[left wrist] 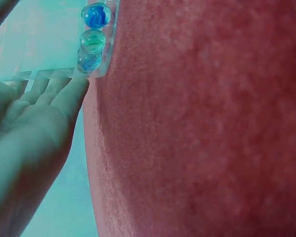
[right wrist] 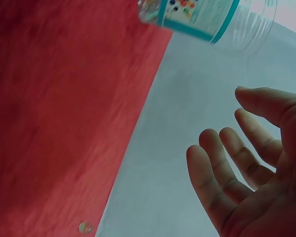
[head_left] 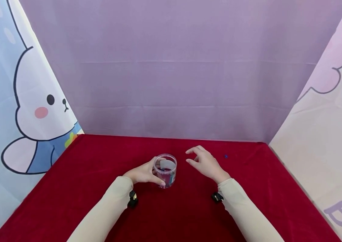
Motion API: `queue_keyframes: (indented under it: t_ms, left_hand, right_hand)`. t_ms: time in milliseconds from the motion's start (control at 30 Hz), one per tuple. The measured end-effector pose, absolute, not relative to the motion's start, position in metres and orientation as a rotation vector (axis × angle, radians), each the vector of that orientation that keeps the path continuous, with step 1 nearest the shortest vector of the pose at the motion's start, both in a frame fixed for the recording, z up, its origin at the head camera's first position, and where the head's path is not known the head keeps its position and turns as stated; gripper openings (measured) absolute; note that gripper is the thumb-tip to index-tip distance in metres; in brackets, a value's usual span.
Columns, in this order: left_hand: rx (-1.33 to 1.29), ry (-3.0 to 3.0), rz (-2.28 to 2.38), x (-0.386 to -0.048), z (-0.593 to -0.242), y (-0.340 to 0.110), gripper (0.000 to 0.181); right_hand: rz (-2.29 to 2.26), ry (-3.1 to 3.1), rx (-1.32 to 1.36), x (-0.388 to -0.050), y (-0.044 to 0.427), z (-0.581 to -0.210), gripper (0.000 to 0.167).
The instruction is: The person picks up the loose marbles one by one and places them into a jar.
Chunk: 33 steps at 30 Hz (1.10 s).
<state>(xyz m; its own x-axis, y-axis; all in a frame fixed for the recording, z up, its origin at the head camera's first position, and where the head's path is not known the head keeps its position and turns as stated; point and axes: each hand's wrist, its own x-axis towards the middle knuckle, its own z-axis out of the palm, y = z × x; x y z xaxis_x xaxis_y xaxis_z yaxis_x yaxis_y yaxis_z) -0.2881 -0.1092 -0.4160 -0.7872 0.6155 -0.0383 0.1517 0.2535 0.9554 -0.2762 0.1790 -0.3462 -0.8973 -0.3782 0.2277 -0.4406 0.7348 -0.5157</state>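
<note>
A clear plastic jar [head_left: 171, 173] without a lid stands on the red cloth, tilted little if at all. My left hand [head_left: 143, 173] grips it from the left side, thumb in front and fingers behind. Several glass marbles [left wrist: 96, 17], blue and green, lie at the jar's bottom in the left wrist view. A teal-edged label [right wrist: 200, 15] shows on its side in the right wrist view. To the right of the jar, my right hand [head_left: 205, 163] hovers with fingers loosely bent and apart, holding nothing. Beyond it, one small blue marble [head_left: 226, 156] lies on the cloth.
A red cloth [head_left: 77, 188] covers the table. Behind its far edge hangs a plain purple-grey curtain [head_left: 174, 84]. Printed cloth panels stand at both sides, the left one with a white cartoon animal [head_left: 43, 124].
</note>
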Motion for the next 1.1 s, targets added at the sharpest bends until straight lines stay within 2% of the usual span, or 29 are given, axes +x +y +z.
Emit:
queue_keyframes:
  t_ms: [300, 667, 1100]
  left_hand:
    - [0.704, 2.113, 1.558, -0.288, -0.416, -0.111, 0.090]
    - [0.728, 2.099, 1.557, -0.288, -0.414, -0.112, 0.087]
    - [0.713, 2.098, 1.553, -0.287, -0.413, -0.110, 0.091]
  right_hand:
    - [0.843, -2.903, 0.516, -0.297, 0.208, -0.356, 0.031]
    - [0.707, -2.997, 0.368, -0.320, 0.240, -0.371, 0.035]
    - [0.670, -3.068, 0.345, -0.332, 0.261, -0.381, 0.036]
